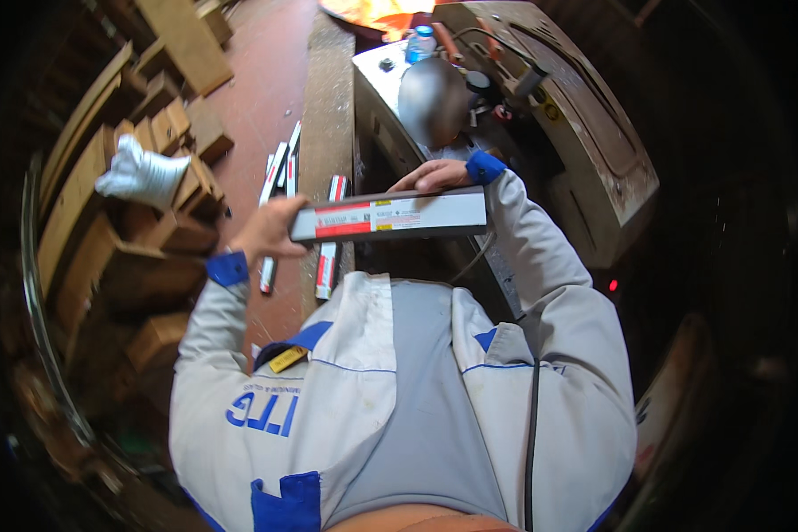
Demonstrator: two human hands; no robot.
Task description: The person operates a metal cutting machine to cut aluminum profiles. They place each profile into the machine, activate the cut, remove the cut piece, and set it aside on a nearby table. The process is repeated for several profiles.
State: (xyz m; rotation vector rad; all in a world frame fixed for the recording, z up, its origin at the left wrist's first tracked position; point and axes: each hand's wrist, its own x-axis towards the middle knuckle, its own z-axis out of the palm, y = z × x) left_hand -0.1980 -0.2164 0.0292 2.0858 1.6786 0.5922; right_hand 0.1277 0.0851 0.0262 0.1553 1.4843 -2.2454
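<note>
The long box [405, 215] lies crosswise between the two hands, which are apart. The left hand [273, 232] is clamped on its left end; the right hand [436, 176] rests on its far edge, near the right end, and I cannot tell if it grips firmly. The near edge is free along its length, and the right end stays uncovered. Left of the left hand, a strip of floor gives some room; beyond the right hand, a machine [585, 133] stands near.

Under the box runs a wooden beam [328, 97], dusty, beside the reddish floor [259, 75].

I count one box held, one second box [326, 270] on the beam below, and several floor boxes [272, 180], overlapping, near the left hand. Farther left are one white bag [142, 174] and many wood pieces [206, 133]; beyond the right hand, one bottle [421, 44].
</note>
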